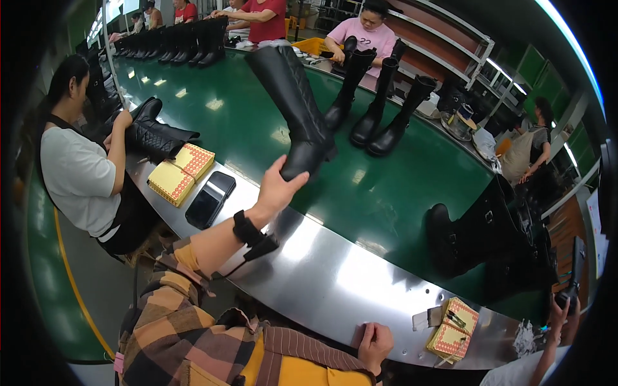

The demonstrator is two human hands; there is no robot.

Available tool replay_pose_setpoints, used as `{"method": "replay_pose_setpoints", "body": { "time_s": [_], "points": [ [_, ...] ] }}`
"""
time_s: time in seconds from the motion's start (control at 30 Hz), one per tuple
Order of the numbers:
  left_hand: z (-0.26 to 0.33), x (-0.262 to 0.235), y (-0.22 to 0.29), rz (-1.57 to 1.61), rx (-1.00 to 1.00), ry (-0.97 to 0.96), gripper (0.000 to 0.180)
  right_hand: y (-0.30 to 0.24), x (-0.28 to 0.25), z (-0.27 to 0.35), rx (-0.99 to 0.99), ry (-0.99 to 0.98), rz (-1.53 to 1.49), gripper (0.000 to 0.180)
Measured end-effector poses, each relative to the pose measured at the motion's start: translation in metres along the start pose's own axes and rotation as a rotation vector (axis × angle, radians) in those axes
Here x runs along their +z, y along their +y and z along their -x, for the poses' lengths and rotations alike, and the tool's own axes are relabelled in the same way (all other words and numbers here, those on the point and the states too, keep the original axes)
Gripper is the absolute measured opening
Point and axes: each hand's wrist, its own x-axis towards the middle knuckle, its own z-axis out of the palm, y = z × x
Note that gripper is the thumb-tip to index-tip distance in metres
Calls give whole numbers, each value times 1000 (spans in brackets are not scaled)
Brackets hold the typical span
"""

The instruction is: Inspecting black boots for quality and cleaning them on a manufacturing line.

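Note:
A tall black boot (pixel 286 96) with a quilted shaft is held by its toe in my left hand (pixel 278 193). Its shaft points up and to the left, over the green belt. My left wrist carries a black band (pixel 248 228). Lower down, my right hand (pixel 375 347) rests at the near edge of the steel ledge (pixel 322 257), fingers curled in and thumb on top; nothing shows in it. Beyond the held boot, several tall black boots (pixel 380 119) stand upright on the green belt (pixel 360 193).
A phone (pixel 211 199) and a bundle of yellow cards (pixel 182 174) lie on the ledge, with another card bundle (pixel 454 328) at right. Buckled boots (pixel 483 231) stand on the belt's right. A co-worker (pixel 84 161) at left handles a quilted boot (pixel 154 132); others sit across.

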Motion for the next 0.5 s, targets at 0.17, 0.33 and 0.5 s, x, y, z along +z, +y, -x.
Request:
{"method": "replay_pose_setpoints", "body": {
  "time_s": [0.17, 0.33, 0.5],
  "points": [
    [-163, 18, -33, -443, 441, 323, 79, -5, 1, -6, -152, 131, 158, 10],
    [-311, 47, -126, -761, 405, 251, 80, -30, 0, -11, 134, 49, 162, 18],
    [-349, 95, -170, -817, 247, 48, 38, -21, 1, -12, 180, -77, 253, 21]
  ]
}}
